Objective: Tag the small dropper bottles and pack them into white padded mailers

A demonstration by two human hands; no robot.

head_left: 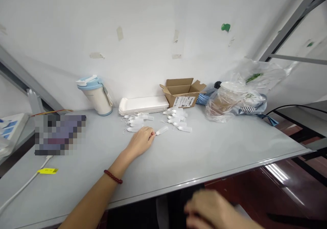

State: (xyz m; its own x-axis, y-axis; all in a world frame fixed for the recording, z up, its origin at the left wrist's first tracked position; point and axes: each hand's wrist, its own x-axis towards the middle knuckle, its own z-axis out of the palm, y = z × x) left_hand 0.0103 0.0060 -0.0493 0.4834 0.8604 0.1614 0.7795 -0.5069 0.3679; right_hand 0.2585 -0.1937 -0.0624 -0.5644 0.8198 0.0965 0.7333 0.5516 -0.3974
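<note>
My left hand (141, 141), with a dark red bead bracelet on its wrist, rests low over the grey table. Its fingers are pinched at the narrow end of a small translucent squeeze bottle (162, 130), which points out to the right. Similar small bottles with white caps and thin loops lie in two loose groups, a left group (136, 121) just behind my left hand and a right group (177, 118) further right. In front of the table edge, my right hand (211, 205) is smeared by motion with its fingers apparently curled. Whether it holds anything is not visible.
Against the wall stand a stack of white trays (145, 103), an open cardboard box (185, 97), and a cream tumbler with a blue lid (95, 96). Plastic-wrapped items (224, 103) lie at the right. A pixelated flat object (61, 133) and a white cable (24, 186) are at left.
</note>
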